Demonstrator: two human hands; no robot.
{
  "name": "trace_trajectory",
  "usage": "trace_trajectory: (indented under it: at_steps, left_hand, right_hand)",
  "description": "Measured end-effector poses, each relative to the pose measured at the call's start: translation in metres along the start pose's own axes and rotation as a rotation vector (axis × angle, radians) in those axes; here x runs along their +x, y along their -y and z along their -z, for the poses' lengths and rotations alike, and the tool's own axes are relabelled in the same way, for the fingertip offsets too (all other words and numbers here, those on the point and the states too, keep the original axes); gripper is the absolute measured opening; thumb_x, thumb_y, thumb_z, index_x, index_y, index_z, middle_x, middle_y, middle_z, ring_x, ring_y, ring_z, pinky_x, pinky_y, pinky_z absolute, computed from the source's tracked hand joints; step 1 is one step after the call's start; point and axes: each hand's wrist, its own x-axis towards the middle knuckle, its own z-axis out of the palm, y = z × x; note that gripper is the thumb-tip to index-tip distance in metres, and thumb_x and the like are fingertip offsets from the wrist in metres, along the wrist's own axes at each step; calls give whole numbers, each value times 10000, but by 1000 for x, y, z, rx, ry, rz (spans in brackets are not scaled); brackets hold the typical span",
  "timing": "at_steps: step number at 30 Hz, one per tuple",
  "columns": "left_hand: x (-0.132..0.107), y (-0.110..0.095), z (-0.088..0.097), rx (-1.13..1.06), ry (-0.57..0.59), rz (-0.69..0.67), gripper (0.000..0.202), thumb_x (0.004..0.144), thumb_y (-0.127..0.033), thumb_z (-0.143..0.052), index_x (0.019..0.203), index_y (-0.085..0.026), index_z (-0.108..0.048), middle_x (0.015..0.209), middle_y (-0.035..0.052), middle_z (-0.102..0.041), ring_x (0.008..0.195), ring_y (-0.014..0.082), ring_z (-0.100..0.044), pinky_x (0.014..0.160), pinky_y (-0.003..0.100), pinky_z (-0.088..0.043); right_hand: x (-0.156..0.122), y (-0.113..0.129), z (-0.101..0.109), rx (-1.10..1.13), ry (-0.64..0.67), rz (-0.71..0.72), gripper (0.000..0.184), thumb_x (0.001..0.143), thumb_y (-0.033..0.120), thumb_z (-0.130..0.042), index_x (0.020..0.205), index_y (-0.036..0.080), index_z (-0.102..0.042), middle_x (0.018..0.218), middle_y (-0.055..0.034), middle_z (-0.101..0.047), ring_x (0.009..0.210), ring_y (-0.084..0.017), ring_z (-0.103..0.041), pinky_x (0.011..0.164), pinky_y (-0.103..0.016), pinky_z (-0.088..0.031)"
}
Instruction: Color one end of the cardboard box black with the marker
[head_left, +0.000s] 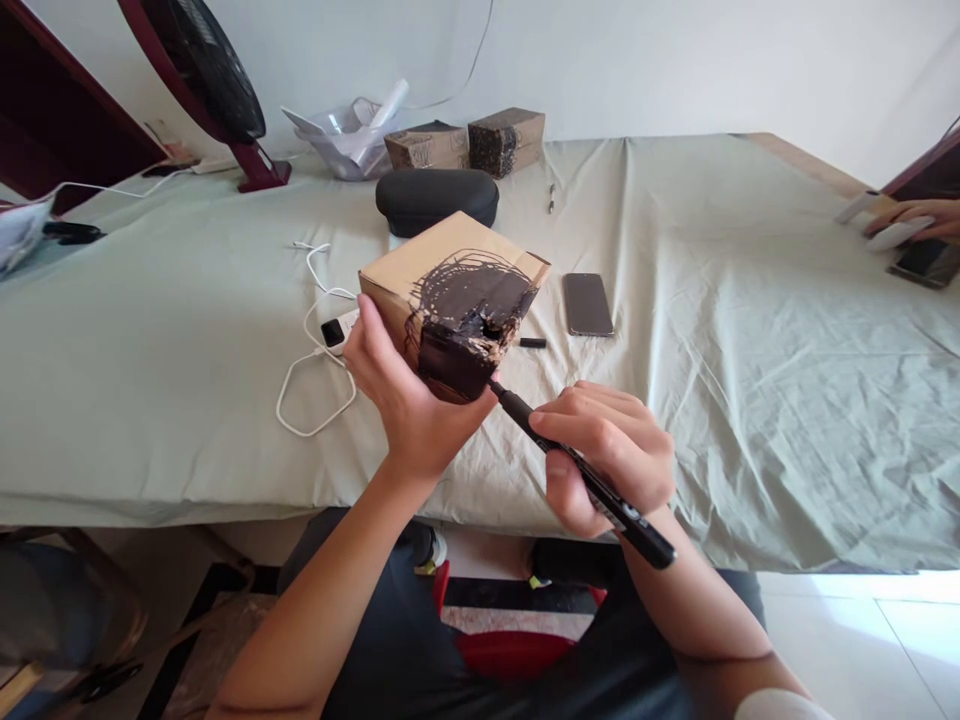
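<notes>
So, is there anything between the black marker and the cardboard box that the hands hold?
Nothing visible stands between them. The right hand grips the black marker, whose tip seems to touch the blackened lower corner of the cardboard box, held up by the left hand. The cap and phone lie on the cloth beyond it.

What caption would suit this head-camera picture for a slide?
Left hand holds a cardboard box; right hand puts a black marker to its inked corner.

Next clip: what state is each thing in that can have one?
box: held up in the left hand, partly inked black.
marker: uncapped, gripped by the right hand, tip on the box.
cap: off, lying on the cloth.
phone: flat, screen dark.
case: shut.
</notes>
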Motion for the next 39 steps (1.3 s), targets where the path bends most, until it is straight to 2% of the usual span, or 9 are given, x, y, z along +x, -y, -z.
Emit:
trace_trajectory:
  at_steps: [2, 5, 9, 12, 17, 23, 31, 36, 39]
  left_hand:
    - [-1, -5, 0, 83, -35, -20, 1302, 698, -492, -862, 1712, -99, -146, 1568, 289, -384, 1503, 442, -385, 1288, 583, -290]
    - [-4, -9, -1, 163, -62, -68, 1201, 766, -593, -778, 1702, -91, -218, 1555, 291, -428, 1449, 475, -424, 1238, 616, -297]
    - [-7, -9, -1, 227, -12, -93, 1104, 822, -721, -676, 1682, -128, -319, 1596, 271, -442, 1457, 484, -424, 1233, 613, -263]
    - [-7, -8, -1, 251, 26, -97, 1018, 845, -730, -645, 1648, -147, -419, 1600, 254, -470, 1469, 477, -419, 1239, 608, -247]
    - [-7, -3, -3, 180, 26, -121, 953, 864, -723, -647, 1634, -188, -477, 1592, 229, -501, 1471, 477, -414, 1239, 618, -207]
    - [-3, 0, -1, 106, 76, -37, 952, 842, -764, -670, 1602, -210, -525, 1610, 211, -491, 1513, 492, -350, 1257, 628, -148]
    - [-6, -1, -4, 146, 91, -129, 819, 860, -641, -712, 1568, -252, -573, 1573, 187, -552, 1470, 481, -410, 1233, 632, -171]
    - [-7, 1, -4, 104, 144, -100, 911, 810, -713, -726, 1575, -245, -562, 1595, 195, -524, 1506, 507, -356, 1244, 653, -130]
    - [-6, 3, -4, 95, 173, -94, 927, 797, -755, -715, 1561, -249, -573, 1598, 193, -520, 1517, 510, -343, 1249, 654, -123]
  right_hand:
    - [0, 3, 1, -32, 43, -6, 316, 756, 47, -516, 1010, 201, -624, 661, 13, -612, 502, -138, -521, 502, -305, -378]
    - [0, 8, 3, -113, 122, -51, 332, 793, 29, -554, 1061, 215, -615, 710, 10, -657, 535, -134, -545, 529, -297, -426]
    - [0, 12, 6, -170, 125, -102, 325, 839, 8, -579, 1082, 223, -606, 801, -11, -712, 593, -136, -617, 565, -282, -490]
    - [2, 13, 8, -187, 130, -144, 292, 873, 21, -584, 1072, 233, -605, 812, -4, -724, 604, -130, -641, 575, -268, -505]
    - [3, 11, 9, -157, 166, -173, 260, 887, 29, -574, 1041, 236, -606, 770, 3, -714, 602, -129, -635, 578, -263, -510]
    - [1, 10, 10, -207, 106, -182, 279, 893, 48, -595, 1089, 244, -621, 829, -11, -726, 609, -128, -621, 561, -256, -495]
    - [-2, 7, 6, -236, 72, -192, 264, 899, 63, -607, 1084, 250, -630, 847, -11, -741, 636, -136, -674, 566, -257, -530]
    - [-3, 2, 13, -239, -32, -249, 243, 904, 81, -625, 1067, 254, -675, 837, -8, -751, 610, -131, -658, 554, -265, -549]
    - [0, 1, 20, -189, -31, -318, 210, 900, 105, -620, 1032, 249, -697, 825, -7, -760, 567, -130, -634, 531, -280, -531]
